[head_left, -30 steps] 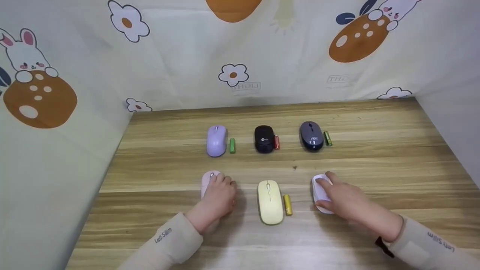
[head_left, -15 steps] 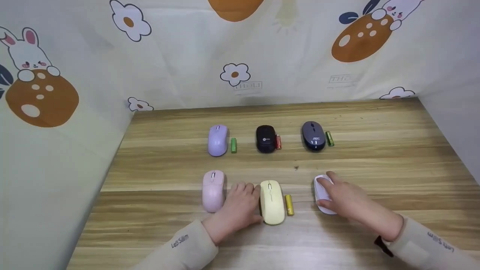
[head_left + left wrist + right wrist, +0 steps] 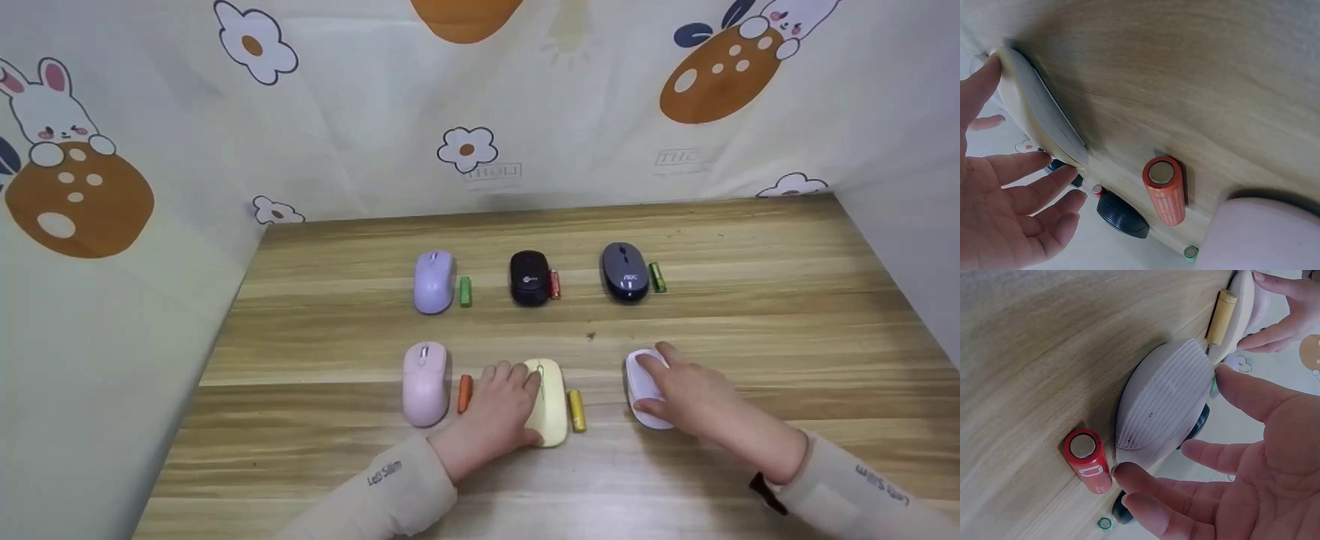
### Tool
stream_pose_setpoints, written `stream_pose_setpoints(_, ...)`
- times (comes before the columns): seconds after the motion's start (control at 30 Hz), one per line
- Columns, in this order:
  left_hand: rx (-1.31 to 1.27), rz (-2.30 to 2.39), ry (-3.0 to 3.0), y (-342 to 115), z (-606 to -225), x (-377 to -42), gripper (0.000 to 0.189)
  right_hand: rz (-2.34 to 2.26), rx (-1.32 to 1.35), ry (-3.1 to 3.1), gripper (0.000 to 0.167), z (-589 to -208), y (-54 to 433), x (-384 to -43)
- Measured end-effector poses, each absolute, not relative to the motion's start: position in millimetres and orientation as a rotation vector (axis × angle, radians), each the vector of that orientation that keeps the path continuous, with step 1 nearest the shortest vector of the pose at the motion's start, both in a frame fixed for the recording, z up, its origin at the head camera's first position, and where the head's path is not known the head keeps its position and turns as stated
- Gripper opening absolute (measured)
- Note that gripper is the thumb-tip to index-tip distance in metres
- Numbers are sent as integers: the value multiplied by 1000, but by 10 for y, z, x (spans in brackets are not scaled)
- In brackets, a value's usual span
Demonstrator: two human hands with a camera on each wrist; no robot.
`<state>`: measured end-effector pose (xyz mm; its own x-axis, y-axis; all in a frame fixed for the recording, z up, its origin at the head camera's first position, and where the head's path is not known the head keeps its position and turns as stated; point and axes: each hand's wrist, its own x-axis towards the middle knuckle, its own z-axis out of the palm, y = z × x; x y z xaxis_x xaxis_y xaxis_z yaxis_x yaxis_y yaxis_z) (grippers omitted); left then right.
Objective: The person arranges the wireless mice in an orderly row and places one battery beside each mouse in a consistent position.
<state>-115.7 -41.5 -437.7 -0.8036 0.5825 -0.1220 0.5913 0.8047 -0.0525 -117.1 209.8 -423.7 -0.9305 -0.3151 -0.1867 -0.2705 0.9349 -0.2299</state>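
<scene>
In the head view my left hand [image 3: 499, 409] holds the yellow computer mouse [image 3: 553, 405] from its left side, thumb at the near end and fingers toward the front. The left wrist view shows the thumb and fingertips at opposite ends of that yellow mouse [image 3: 1039, 107]. My right hand [image 3: 694, 397] grips the white mouse [image 3: 642, 382], which has a ribbed side [image 3: 1168, 394] in the right wrist view. A red battery [image 3: 1089, 461] stands out beside this mouse near my fingertips; my hand hides it in the head view. Both mice rest on the wooden table.
Left of my left hand lie a pink mouse [image 3: 425, 386] and an orange battery [image 3: 465, 394]. A yellow battery [image 3: 576, 411] sits between my hands. Behind are purple [image 3: 433, 283], black [image 3: 529, 279] and dark grey [image 3: 625, 271] mice, each beside a battery. A printed cloth [image 3: 360, 135] backs the table.
My left hand has moved right from the pink mouse to the yellow one, uncovering the orange battery. My right hand has stayed on the white mouse.
</scene>
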Motion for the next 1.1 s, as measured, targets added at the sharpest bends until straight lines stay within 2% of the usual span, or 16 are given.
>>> stream_pose_setpoints(0.67,871,-35,2843,-404,-4362,-1295,79,-202,-476,3041,55,-4213,2049,-1163)
stream_pose_setpoints(1.1,906,-4,2882,-436,-4394,-1256,80,-245,-1084,3119,37,-4370,1772,-1149)
